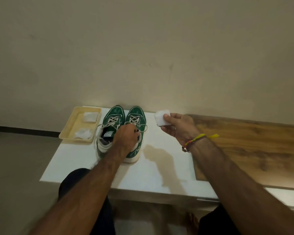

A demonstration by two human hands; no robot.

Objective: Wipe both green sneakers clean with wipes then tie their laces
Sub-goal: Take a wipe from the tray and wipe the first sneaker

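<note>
Two green sneakers with pale laces stand side by side on a white table (pixel 159 170), toes toward the wall. The left sneaker (pixel 111 119) has loose laces trailing at its sides. My left hand (pixel 126 137) reaches into the opening of the right sneaker (pixel 136 116) and grips it at the tongue and collar. My right hand (pixel 178 128) is raised to the right of the shoes and pinches a folded white wipe (pixel 161 118) between thumb and fingers.
A cream plastic tray (pixel 64 134) sits left of the shoes with two white wipes (pixel 90 117) in it. A wood-grain surface (pixel 253 150) adjoins the table on the right. A beige wall stands directly behind. My knees are below the table's front edge.
</note>
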